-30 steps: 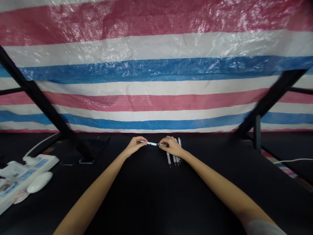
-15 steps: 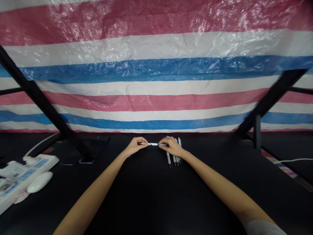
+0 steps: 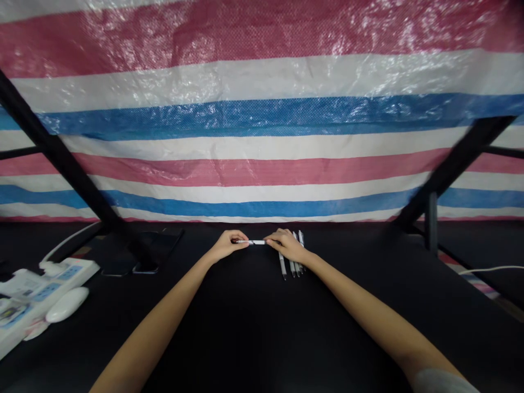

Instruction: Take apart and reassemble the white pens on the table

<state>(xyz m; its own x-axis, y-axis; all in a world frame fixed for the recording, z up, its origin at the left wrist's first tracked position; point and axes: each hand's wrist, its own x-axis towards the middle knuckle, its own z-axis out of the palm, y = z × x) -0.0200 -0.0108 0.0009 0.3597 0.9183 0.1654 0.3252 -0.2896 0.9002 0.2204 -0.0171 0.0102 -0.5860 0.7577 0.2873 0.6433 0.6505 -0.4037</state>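
Note:
A white pen [image 3: 257, 242] lies crosswise between my two hands, its middle in sight and its ends partly covered by fingers. My left hand [image 3: 227, 244] pinches its left end between thumb and fingers. The right end is between the thumb and fingers of my right hand [image 3: 286, 243]. Several similar pens [image 3: 293, 266] rest side by side on the black table [image 3: 254, 327], under and just right of my right hand, tips toward me.
At the left are a white power strip [image 3: 53, 285] with plugs and a white mouse [image 3: 67, 304]. Dark flat devices [image 3: 117, 267] lie near the left black frame bar [image 3: 82, 180]. Another bar [image 3: 454, 164] stands right. Striped sheeting [image 3: 262, 120] hangs behind.
The pen between my hands has shifted very slightly, and less of its dark right part shows at my right fingers. Both hands keep nearly the same place.

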